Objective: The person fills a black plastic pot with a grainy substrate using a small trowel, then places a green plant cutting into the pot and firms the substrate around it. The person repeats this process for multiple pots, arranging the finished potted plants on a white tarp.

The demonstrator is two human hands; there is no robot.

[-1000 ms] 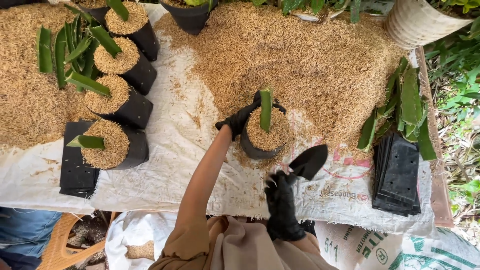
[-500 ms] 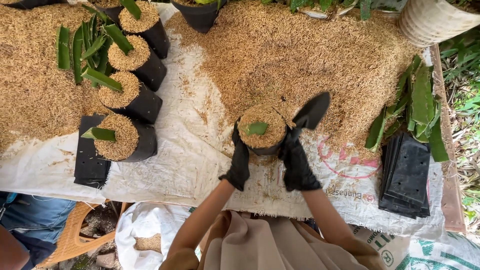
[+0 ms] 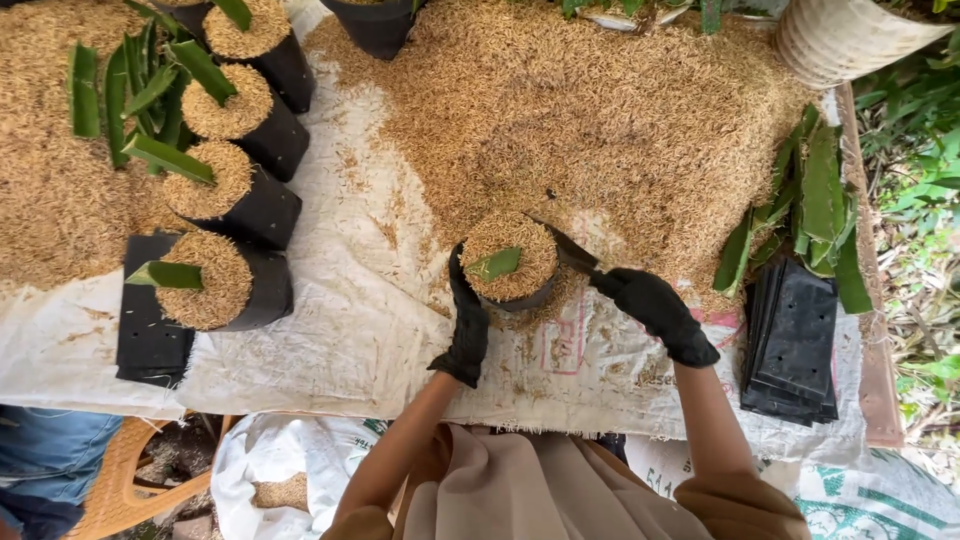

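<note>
A black grow bag filled with rice husk stands in the middle of the table, a green cutting stuck in its top. My left hand, in a black glove, grips the bag's left side. In a black glove too, my right hand holds a black trowel whose blade presses against the bag's right side.
A large husk pile lies behind the bag on the white woven sheet. Several filled bags with cuttings stand at left. Loose green cuttings and a stack of flat black bags lie at right.
My right hand has moved away from the bag's side to the right and lowered the trowel, so its blade now lies against the bag. The left hand stays on the bag.
</note>
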